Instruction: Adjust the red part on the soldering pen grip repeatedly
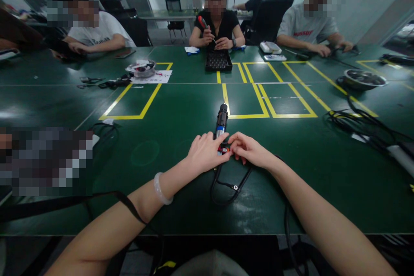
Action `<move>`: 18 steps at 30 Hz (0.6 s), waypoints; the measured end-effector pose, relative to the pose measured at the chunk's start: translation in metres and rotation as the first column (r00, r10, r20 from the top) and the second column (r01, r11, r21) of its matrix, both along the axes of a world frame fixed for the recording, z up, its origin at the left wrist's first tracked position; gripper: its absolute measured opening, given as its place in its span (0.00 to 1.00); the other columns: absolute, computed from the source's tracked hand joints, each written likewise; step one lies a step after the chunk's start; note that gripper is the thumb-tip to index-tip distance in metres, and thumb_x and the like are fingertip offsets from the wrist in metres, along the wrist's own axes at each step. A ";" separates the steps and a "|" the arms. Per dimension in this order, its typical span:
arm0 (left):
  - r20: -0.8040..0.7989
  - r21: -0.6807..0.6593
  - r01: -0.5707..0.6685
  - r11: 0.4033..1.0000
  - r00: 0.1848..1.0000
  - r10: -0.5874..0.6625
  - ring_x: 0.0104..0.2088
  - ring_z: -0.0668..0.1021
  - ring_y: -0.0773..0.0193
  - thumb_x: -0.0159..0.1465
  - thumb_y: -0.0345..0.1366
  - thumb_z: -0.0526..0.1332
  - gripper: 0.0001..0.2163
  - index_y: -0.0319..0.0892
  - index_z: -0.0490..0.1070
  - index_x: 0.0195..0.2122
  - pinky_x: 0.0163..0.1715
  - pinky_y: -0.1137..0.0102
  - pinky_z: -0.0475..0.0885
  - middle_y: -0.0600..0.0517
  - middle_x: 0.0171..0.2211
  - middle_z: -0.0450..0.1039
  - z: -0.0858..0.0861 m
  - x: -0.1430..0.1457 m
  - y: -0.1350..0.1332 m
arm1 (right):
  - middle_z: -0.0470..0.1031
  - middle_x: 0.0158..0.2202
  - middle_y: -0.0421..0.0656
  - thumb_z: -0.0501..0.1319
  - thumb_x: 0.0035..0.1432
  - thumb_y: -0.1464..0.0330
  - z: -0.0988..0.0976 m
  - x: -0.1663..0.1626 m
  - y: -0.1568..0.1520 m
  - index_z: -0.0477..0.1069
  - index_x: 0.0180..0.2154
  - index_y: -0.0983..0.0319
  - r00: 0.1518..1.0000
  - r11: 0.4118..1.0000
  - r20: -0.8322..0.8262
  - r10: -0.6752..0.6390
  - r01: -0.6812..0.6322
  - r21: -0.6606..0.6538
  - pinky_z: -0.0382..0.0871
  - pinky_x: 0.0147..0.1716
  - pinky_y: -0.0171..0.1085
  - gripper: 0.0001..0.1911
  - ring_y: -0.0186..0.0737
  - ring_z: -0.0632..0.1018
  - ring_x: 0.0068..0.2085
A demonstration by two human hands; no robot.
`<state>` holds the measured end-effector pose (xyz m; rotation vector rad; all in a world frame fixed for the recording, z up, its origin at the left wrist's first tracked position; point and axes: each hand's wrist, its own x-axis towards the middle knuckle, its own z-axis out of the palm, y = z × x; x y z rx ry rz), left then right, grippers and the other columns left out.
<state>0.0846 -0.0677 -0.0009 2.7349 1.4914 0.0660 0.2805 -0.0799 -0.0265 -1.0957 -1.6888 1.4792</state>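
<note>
My left hand (205, 153) and my right hand (250, 151) meet at the middle of the green table (181, 129), fingers curled around a small red and black part (223, 150) pinched between them. A black electric screwdriver (221, 120) lies just beyond my fingers, pointing away from me. Its black cable (226, 185) loops toward me under my hands. A pale bangle (161, 188) sits on my left wrist.
Yellow tape rectangles (274, 99) mark the table. Across it, people sit with a black tray (218, 60), a metal bowl (142, 68) and another bowl (361, 79). Cables (359, 123) lie at right; a black strap (106, 131) lies at left.
</note>
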 end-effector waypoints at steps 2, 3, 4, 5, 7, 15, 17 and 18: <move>-0.024 0.003 0.000 1.000 1.000 0.000 0.44 0.74 0.50 0.64 0.56 0.52 0.29 0.55 0.59 0.65 0.44 0.59 0.65 0.45 0.42 0.69 0.002 -0.005 0.002 | 0.71 0.31 0.38 0.56 0.55 0.73 0.001 0.002 0.001 0.62 0.44 0.61 0.999 0.999 0.010 -0.033 0.033 0.023 0.65 0.17 0.27 0.13 0.30 0.72 0.26; -0.039 0.004 -0.002 1.000 0.999 0.002 0.44 0.74 0.50 0.64 0.56 0.53 0.29 0.55 0.59 0.65 0.44 0.60 0.65 0.45 0.42 0.69 0.002 -0.008 0.003 | 0.71 0.30 0.38 0.56 0.56 0.73 0.001 0.003 0.002 0.63 0.44 0.61 0.998 0.998 0.019 -0.053 0.052 0.038 0.65 0.18 0.27 0.12 0.30 0.72 0.25; -0.054 0.007 -0.006 1.000 0.999 0.006 0.44 0.74 0.50 0.64 0.55 0.53 0.29 0.55 0.59 0.65 0.44 0.60 0.65 0.45 0.43 0.69 0.003 -0.012 0.005 | 0.71 0.30 0.38 0.56 0.56 0.72 0.002 0.005 0.003 0.63 0.44 0.61 0.997 0.996 0.030 -0.073 0.071 0.051 0.65 0.18 0.27 0.12 0.30 0.71 0.25; -0.069 0.013 -0.013 1.000 0.997 0.014 0.44 0.74 0.50 0.64 0.55 0.52 0.29 0.55 0.59 0.65 0.44 0.60 0.65 0.44 0.43 0.69 0.004 -0.017 0.007 | 0.71 0.29 0.38 0.56 0.57 0.72 0.003 0.006 0.003 0.64 0.43 0.61 0.995 0.994 0.037 -0.093 0.091 0.062 0.64 0.18 0.27 0.11 0.30 0.71 0.25; -0.103 0.020 -0.035 0.999 0.994 0.037 0.44 0.74 0.50 0.64 0.56 0.51 0.29 0.56 0.58 0.66 0.44 0.60 0.64 0.44 0.43 0.69 0.005 -0.029 0.013 | 0.71 0.28 0.38 0.56 0.58 0.70 0.004 0.008 0.005 0.65 0.42 0.61 0.991 0.990 0.043 -0.123 0.120 0.071 0.64 0.18 0.28 0.09 0.31 0.71 0.25; -0.240 -0.028 -0.210 0.977 0.950 0.197 0.44 0.74 0.47 0.65 0.59 0.45 0.32 0.56 0.51 0.69 0.43 0.60 0.65 0.42 0.44 0.70 0.014 -0.109 0.055 | 0.73 0.29 0.40 0.56 0.60 0.68 0.003 0.008 0.006 0.69 0.39 0.63 0.981 0.974 0.062 -0.185 0.174 0.143 0.69 0.29 0.33 0.07 0.33 0.73 0.29; -0.273 -0.040 -0.270 0.962 0.929 0.250 0.44 0.74 0.46 0.65 0.60 0.44 0.34 0.56 0.48 0.70 0.43 0.59 0.65 0.41 0.45 0.70 0.015 -0.135 0.068 | 0.74 0.29 0.41 0.56 0.61 0.67 0.002 0.009 0.007 0.69 0.39 0.63 0.977 0.970 0.068 -0.204 0.192 0.152 0.69 0.30 0.33 0.07 0.34 0.74 0.30; -0.291 -0.046 -0.301 0.953 0.916 0.275 0.45 0.74 0.45 0.65 0.60 0.45 0.34 0.56 0.48 0.70 0.43 0.59 0.65 0.41 0.46 0.70 0.015 -0.148 0.074 | 0.74 0.29 0.41 0.57 0.61 0.67 0.001 0.009 0.007 0.70 0.39 0.63 0.975 0.968 0.068 -0.212 0.200 0.150 0.69 0.30 0.33 0.07 0.34 0.75 0.30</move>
